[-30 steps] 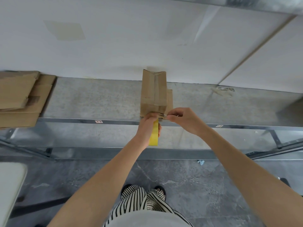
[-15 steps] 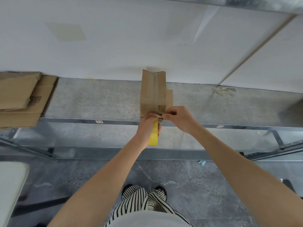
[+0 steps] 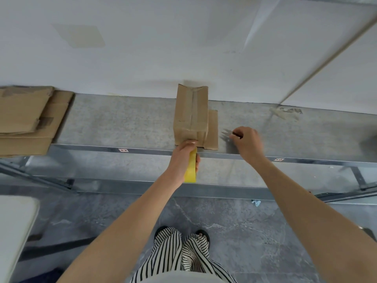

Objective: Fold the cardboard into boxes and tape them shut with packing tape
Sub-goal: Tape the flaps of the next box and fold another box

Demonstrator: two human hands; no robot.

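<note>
Gripping the yellow tape (image 3: 190, 170) with our left hand (image 3: 183, 158), we held it at the near end of the box (image 3: 191, 113), which lay on the shelf (image 3: 122, 123) with its long axis running away from us toward the wall (image 3: 142, 58). Our right hand (image 3: 247, 142), apart to the right, curled round a small blurred tool (image 3: 226, 133).

Nothing here can be read for certain. The metal front edge of the shelf (image 3: 81, 147) carries two small white stickers. The left sticker (image 3: 123, 150) and the right sticker (image 3: 278, 159) each show a few dark printed marks. These may be letters or digits, but they are too small and blurred to make out.
</note>
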